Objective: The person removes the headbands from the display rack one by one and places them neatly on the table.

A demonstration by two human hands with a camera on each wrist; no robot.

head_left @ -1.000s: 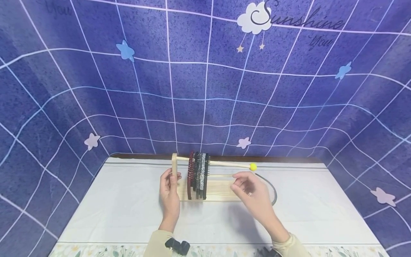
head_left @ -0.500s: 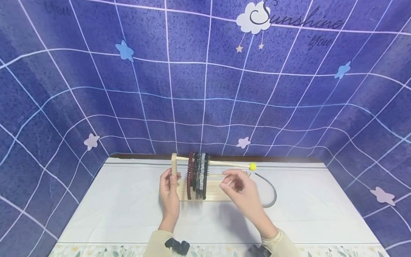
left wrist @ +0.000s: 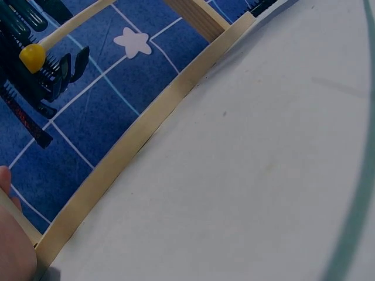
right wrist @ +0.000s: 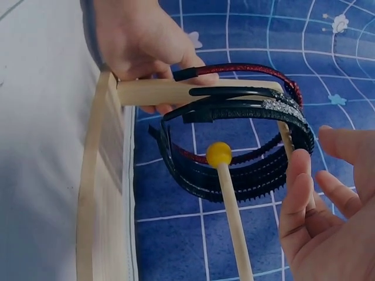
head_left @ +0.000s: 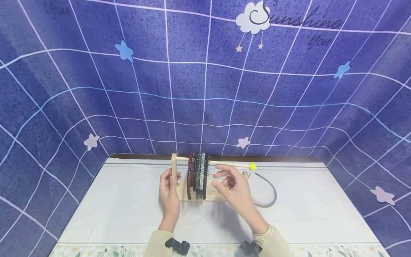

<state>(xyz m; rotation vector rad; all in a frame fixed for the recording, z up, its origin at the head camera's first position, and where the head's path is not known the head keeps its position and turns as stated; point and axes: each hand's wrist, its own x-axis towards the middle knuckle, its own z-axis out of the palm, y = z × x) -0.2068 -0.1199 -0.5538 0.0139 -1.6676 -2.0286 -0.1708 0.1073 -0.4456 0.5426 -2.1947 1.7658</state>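
Note:
A wooden headband stand (head_left: pixel 174 166) stands on the table. From its left post a rod with a yellow ball tip (head_left: pixel 253 166) runs to the right, and several headbands (head_left: pixel 199 175) hang on it: red, black and glittery silver. My left hand (head_left: pixel 169 194) holds that left post, fingers and thumb around it; in the right wrist view this left hand (right wrist: pixel 137 41) shows behind the headbands. My right hand (head_left: pixel 236 189), fingers bent and thumb apart, is just right of the headbands. In the right wrist view the right hand (right wrist: pixel 334 216) holds nothing; contact with the headbands is unclear.
A grey toothed headband (head_left: pixel 274 192) lies on the white tablecloth (head_left: pixel 314 214), right of the stand. Another yellow ball (right wrist: pixel 218 153) tips a second rod, which points into the headband loops. A blue grid-patterned curtain (head_left: pixel 205 89) rises behind and at both sides.
My right hand has moved left along the stand toward the hanging headbands, uncovering more of the loose grey headband. My left hand has stayed on the post.

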